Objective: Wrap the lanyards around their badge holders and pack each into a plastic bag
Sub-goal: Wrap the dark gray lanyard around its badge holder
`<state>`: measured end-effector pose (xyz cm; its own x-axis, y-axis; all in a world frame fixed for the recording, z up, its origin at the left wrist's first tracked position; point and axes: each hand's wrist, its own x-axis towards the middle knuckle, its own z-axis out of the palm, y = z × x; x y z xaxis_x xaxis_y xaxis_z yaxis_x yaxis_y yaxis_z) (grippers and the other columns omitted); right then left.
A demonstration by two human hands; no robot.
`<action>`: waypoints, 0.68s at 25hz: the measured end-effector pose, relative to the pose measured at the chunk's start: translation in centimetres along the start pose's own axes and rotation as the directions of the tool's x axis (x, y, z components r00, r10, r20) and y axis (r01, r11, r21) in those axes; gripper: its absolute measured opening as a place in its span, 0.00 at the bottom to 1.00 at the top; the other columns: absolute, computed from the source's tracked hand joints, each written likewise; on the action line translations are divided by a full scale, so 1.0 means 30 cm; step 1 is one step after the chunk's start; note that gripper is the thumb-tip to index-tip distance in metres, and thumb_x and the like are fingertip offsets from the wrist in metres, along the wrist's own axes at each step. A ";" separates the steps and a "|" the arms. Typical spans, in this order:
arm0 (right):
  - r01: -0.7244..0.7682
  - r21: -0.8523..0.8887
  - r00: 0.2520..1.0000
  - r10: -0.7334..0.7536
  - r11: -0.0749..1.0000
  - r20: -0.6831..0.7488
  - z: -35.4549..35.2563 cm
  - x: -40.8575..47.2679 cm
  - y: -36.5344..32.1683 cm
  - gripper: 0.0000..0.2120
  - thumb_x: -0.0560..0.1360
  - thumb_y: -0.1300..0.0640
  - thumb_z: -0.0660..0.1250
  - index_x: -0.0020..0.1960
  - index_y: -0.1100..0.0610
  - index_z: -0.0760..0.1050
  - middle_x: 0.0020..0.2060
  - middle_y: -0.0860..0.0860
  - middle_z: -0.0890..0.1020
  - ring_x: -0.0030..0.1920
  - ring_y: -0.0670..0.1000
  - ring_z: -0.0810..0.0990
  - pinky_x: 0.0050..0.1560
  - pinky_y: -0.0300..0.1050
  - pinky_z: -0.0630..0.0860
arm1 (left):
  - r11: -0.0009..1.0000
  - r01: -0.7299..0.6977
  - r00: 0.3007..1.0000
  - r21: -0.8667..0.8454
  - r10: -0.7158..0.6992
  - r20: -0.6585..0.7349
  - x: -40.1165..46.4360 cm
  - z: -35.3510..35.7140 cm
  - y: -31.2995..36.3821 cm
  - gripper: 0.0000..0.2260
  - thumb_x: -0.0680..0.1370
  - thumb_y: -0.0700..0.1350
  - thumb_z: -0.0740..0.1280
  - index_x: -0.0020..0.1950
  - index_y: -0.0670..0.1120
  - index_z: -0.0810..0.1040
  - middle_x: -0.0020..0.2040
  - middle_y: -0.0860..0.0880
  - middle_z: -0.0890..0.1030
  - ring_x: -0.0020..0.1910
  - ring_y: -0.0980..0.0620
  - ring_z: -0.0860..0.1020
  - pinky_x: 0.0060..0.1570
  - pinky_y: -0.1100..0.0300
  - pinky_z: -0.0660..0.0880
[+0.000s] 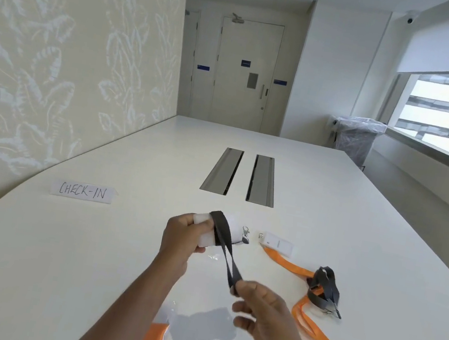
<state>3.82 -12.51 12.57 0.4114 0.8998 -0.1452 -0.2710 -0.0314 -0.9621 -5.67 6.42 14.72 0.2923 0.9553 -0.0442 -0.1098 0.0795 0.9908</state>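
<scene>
nearest, at the bottom edge below the left forearm, lies a bag (pixel 154 337) with orange showing through it, which looks like one lanyard already packed. the right hand (pixel 259 305) pinches the loose end of the black strap (pixel 227 256), fingers curled on it. from there the strap runs taut, up and to the left, to the left hand (pixel 183 236), which grips a white holder (pixel 220 229) with the strap looped across it. the holder's long axis lies left to right, across the strap, so the next turn likely falls to the right hand. right of both hands rest an orange lanyard (pixel 308 319), a dark bundle (pixel 323 289) and a second holder (pixel 279 244).
</scene>
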 end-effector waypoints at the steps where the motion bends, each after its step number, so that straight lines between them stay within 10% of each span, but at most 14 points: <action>1: -0.044 -0.006 0.999 0.044 0.999 -0.018 0.002 0.004 0.034 0.10 0.69 0.50 0.75 0.40 0.57 0.85 0.37 0.54 0.80 0.38 0.50 0.78 0.37 0.44 0.74 | 1.000 0.002 0.999 -0.015 -0.002 0.032 -0.006 0.007 0.007 0.04 0.75 0.42 0.75 0.40 0.48 0.86 0.36 0.51 0.86 0.37 0.51 0.82 0.28 0.62 0.76; 17: -0.062 0.052 0.997 0.064 0.997 -0.037 -0.026 0.162 0.038 0.13 0.79 0.70 0.59 0.47 0.64 0.82 0.37 0.61 0.85 0.33 0.55 0.84 0.30 0.45 0.80 | 0.979 0.084 0.725 0.187 -0.189 0.662 -0.134 -0.136 -0.063 0.13 0.70 0.47 0.74 0.51 0.42 0.83 0.41 0.46 0.82 0.36 0.50 0.79 0.30 0.60 0.73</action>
<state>6.18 -8.50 10.60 0.4252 0.8791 -0.2154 -0.3415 -0.0646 -0.9377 -10.51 3.60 12.51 0.8619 0.4889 -0.1346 0.0951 0.1047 0.9899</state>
